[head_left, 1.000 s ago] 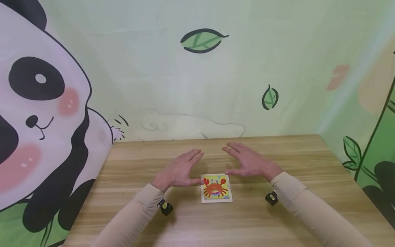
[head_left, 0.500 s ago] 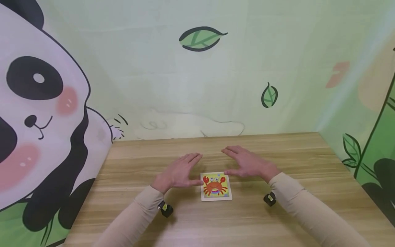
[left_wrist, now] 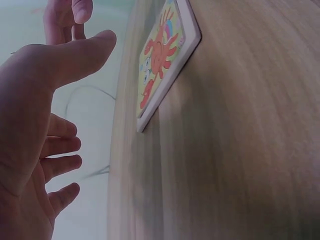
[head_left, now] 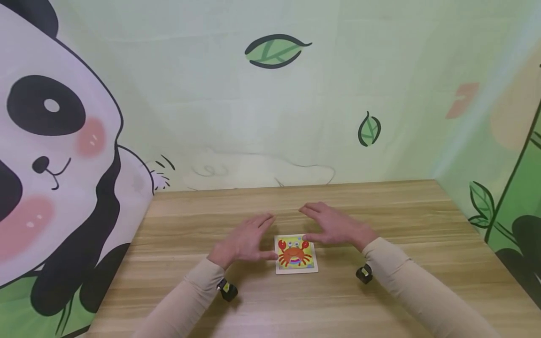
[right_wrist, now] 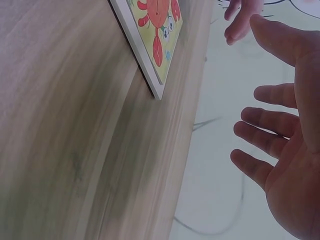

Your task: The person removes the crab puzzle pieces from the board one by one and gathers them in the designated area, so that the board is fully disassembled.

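A square puzzle board (head_left: 294,270) with a red crab on a yellow ground and a pale border lies flat on the table. To its left, my left hand (head_left: 247,239) hovers with straight fingers and the thumb stretched toward the board's edge. My right hand (head_left: 334,225) is held above the board's upper right, its thumb overlapping that corner in the head view. Both wrist views show gaps between the hands and the board (left_wrist: 182,55); nothing is held. The left hand's fingers (left_wrist: 62,162) and the right hand's fingers (right_wrist: 262,132) are spread apart.
The wood-grain table (head_left: 203,206) reaches back to a pale green wall sheet (head_left: 190,94) printed with leaves and a large panda (head_left: 55,188) at left. A small black camera sits under each wrist, such as the left wrist camera (head_left: 228,290).
The right hand has shifted slightly left and downward in the head view, closer to the board. The left hand has sunk slightly. The head view has tilted down a touch.
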`<state>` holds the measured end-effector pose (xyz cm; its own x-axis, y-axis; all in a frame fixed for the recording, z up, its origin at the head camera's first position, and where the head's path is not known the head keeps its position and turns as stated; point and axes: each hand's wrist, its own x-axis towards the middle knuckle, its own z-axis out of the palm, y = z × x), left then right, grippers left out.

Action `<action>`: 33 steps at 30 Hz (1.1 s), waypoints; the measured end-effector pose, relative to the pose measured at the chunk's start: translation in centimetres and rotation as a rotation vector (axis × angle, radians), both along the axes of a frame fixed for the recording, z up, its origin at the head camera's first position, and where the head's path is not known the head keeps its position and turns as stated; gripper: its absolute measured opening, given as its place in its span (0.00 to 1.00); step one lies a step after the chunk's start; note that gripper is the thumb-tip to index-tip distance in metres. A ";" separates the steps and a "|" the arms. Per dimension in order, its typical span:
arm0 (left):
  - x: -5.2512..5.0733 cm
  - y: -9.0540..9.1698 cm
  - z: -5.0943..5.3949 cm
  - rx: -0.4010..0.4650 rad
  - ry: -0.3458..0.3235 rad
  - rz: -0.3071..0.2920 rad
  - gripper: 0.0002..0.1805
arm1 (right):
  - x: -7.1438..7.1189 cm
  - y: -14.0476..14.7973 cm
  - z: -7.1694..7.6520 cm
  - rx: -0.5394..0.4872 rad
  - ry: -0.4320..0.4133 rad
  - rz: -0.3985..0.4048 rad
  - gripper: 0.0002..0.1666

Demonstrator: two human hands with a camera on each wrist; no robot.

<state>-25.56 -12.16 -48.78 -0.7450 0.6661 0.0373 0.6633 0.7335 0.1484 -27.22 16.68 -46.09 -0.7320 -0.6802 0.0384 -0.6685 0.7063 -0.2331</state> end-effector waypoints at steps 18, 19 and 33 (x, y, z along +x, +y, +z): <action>0.7 -0.6 -1.6 -0.023 -0.078 0.027 0.55 | 0.1 -1.5 -0.6 -0.007 -0.022 0.023 0.45; 0.7 -0.7 -1.7 -0.019 -0.074 0.023 0.55 | 0.2 -1.6 -0.6 -0.010 -0.023 0.025 0.45; 1.0 -1.1 -2.8 0.023 -0.049 -0.018 0.53 | 0.4 -2.9 -1.7 -0.004 -0.043 0.049 0.39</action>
